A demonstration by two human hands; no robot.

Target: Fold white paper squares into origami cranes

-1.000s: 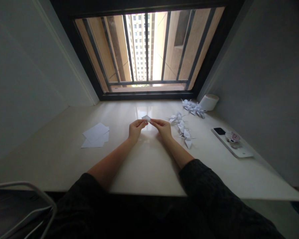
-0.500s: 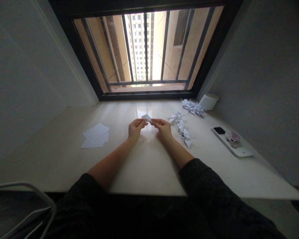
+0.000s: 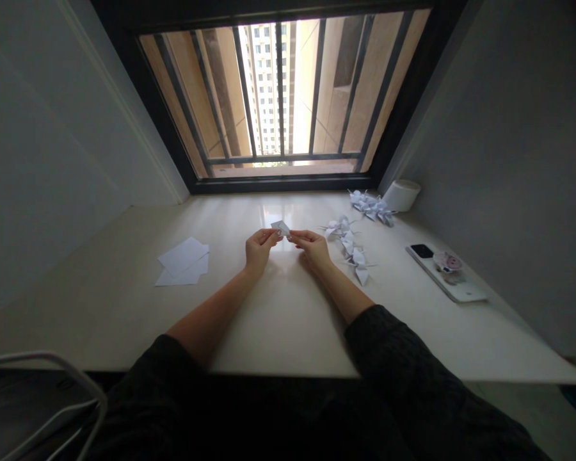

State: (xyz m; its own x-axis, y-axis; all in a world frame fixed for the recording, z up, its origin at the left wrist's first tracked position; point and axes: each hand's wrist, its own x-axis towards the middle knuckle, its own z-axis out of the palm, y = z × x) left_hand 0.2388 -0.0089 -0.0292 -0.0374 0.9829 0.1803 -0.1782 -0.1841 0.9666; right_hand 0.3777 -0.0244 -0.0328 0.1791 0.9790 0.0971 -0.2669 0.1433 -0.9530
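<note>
Between my two hands is a small folded piece of white paper [image 3: 281,226], held above the pale sill. My left hand [image 3: 260,250] pinches its left side between thumb and fingers. On the other side, the fingertips of my right hand [image 3: 313,247] are closed on the paper's right edge. The fingers partly hide the paper, so its exact folds are hard to make out. Just right of my right hand lies a row of folded white paper cranes [image 3: 348,243]. Loose white paper sheets [image 3: 185,261] overlap each other to the left of my left hand.
Another cluster of paper cranes [image 3: 372,208] lies at the back right, against a white roll [image 3: 401,195]. A phone [image 3: 444,274] with a round grip rests near the right wall. White cables [image 3: 84,384] curve at the lower left. A barred window [image 3: 283,186] stands behind the sill.
Both hands stay almost where they were, still pinching the folded paper. The paper and fingertips have shifted very slightly. Nothing else on the sill has moved.
</note>
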